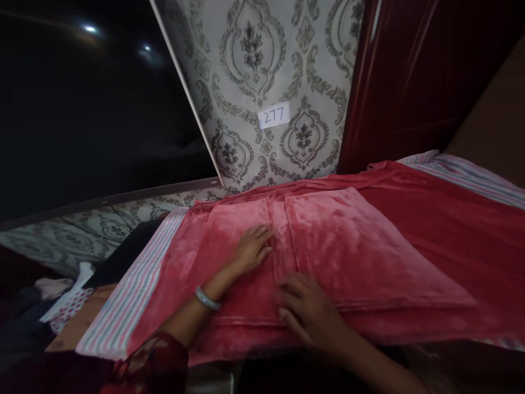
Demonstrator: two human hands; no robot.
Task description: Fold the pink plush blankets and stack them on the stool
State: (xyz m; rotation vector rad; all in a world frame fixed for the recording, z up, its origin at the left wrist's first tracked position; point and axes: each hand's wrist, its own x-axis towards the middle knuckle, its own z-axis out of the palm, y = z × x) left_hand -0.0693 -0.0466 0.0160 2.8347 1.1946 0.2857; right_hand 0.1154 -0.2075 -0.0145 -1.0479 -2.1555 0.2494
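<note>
Clock positions are taken from the center of the view, with 12 o'clock toward the wall. The largest item, a red plush fabric [353,246], lies spread from 3 to 8 o'clock. Two folded sections rest on top of it, side by side, with a narrow channel running between them. A dark screen [94,109] stands at 10 o'clock. Patterned wallpaper [254,71] covers the wall at 12 o'clock. A glossy dark-red panel [406,76] stands at 1 to 2 o'clock. Striped cloth [129,295] shows along the fabric's edge at 8 o'clock; similar stripes appear at 3 o'clock.

The right hand [309,309], at 5 o'clock, is blurred; its fingers are curved over the fabric near the channel's lower end. Whether it grips any material cannot be determined. The left hand [252,249], at 6 o'clock, lies palm down on the left folded section, fingers extended, grasping nothing visible.

A paper label [274,115] marked "277" is fixed at 12 o'clock. A bracelet [207,298] encircles the left wrist at 7 o'clock.
</note>
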